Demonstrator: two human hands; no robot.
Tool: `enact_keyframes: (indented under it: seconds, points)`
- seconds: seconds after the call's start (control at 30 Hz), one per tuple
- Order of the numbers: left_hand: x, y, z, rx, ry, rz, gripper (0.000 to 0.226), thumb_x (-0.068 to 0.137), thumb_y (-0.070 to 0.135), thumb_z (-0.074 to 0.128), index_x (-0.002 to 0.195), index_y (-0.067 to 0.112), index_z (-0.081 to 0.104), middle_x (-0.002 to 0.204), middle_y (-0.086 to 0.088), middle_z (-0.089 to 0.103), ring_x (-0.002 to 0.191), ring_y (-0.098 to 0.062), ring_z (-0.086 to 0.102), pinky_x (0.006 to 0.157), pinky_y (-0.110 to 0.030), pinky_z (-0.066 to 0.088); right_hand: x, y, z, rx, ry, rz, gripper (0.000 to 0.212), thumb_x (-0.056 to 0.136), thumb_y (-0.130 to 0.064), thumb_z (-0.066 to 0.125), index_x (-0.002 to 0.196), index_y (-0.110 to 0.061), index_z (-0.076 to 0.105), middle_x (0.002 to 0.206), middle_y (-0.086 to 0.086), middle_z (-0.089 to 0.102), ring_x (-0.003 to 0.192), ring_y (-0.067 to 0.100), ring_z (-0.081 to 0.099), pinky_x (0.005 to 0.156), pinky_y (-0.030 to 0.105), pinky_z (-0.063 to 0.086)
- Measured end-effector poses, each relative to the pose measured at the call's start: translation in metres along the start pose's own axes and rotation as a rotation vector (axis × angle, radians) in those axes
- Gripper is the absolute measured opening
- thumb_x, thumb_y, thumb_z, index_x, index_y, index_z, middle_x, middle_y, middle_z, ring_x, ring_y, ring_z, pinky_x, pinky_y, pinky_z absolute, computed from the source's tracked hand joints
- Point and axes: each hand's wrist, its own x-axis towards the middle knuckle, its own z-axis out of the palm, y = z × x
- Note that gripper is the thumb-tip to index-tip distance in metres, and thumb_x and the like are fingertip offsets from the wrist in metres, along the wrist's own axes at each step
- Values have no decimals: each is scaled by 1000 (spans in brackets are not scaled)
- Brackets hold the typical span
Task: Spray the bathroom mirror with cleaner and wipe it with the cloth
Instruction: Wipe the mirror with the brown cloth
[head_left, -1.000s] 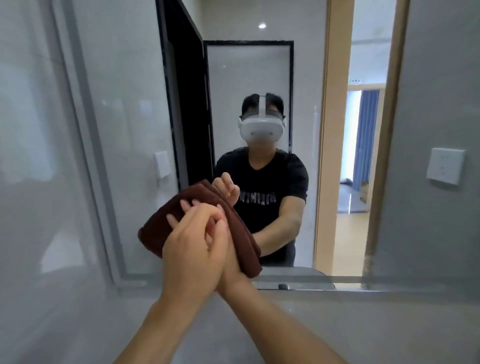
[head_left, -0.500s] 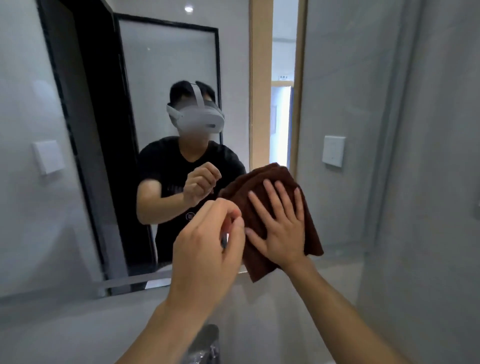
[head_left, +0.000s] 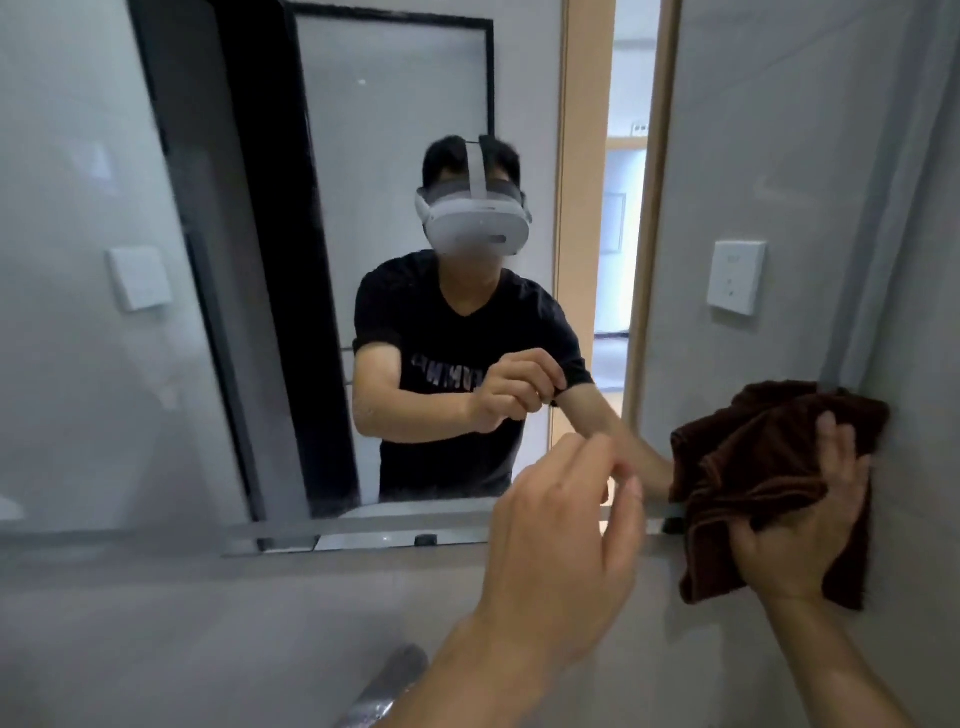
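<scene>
Right hand (head_left: 802, 525) pressed the crumpled dark brown terry cloth (head_left: 748, 467) flat-palmed, fingers spread, against the lower right corner of the frameless wall mirror (head_left: 208, 312). Left hand (head_left: 561, 551) hovered loosely curled, empty, before the glass.

Pale grey walls (head_left: 675, 639) close in the room, smooth and faintly glossy. Taking the white wall switch (head_left: 736, 277) as the mark: to its left stands a light wooden door frame (head_left: 644, 260), and through the doorway (head_left: 621, 234) past it a brightly lit space shows, paler than the room here. Farther left of the switch hangs a frosted panel in a black frame (head_left: 395, 156), with a dark black upright (head_left: 270, 260) beside it. Far left of the switch sits a second white wall plate (head_left: 139, 278) on grey wall. Below, at the bottom edge, a blurred metal fixture (head_left: 384, 691) shows.
</scene>
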Motion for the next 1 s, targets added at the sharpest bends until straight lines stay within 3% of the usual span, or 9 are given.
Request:
enact_keyframes:
  seconds: [0.2,0.33,0.5,0.6,0.7,0.87,1.0]
  points:
    - [-14,-33,-19,56,30,-46,18,96,33,42,92,23,56,85,12,53,77,-10,54,69,-33,46,-3,-44,9,21,60,144,93,83,-43,55,154,6,22,162,21,27,153,36,19,123,60,10]
    - [-15,-58,-40,118,55,-46,15,97,31,44,93,23,56,85,12,53,77,-10,52,69,-32,47,-12,-112,27,36,51,107,93,82,-47,53,155,2,22,162,19,28,153,36,20,121,64,13]
    - [-15,-92,-86,198,131,-38,15,98,28,48,90,20,58,82,9,51,73,-10,47,65,-26,43,-25,-221,56,7,43,-82,69,88,-54,48,146,-25,24,154,27,39,146,43,31,119,65,19]
    - [-22,-115,-123,240,196,-49,15,97,27,49,91,19,59,85,9,53,76,-9,50,67,-27,46,-33,-281,74,-18,-15,-132,65,95,-56,42,145,-15,47,158,20,35,149,39,28,119,65,20]
    - [-36,-140,-165,254,272,-82,15,97,25,49,91,17,60,87,8,55,77,-11,53,68,-29,48,-44,-346,88,33,-80,-217,59,101,-52,33,142,-17,57,160,15,33,150,35,28,121,61,18]
    - [-68,-174,-238,367,401,-213,10,95,23,51,88,19,57,88,10,51,72,-7,51,61,-21,43,-66,-451,111,85,-141,-428,53,104,-44,39,154,-26,40,162,5,33,152,24,27,121,56,24]
    - [-91,-198,-289,410,492,-338,11,95,21,54,84,21,51,85,12,45,69,-6,48,58,-15,38,-83,-512,124,155,-212,-579,53,106,-40,29,156,-23,32,163,4,31,153,22,24,124,53,17]
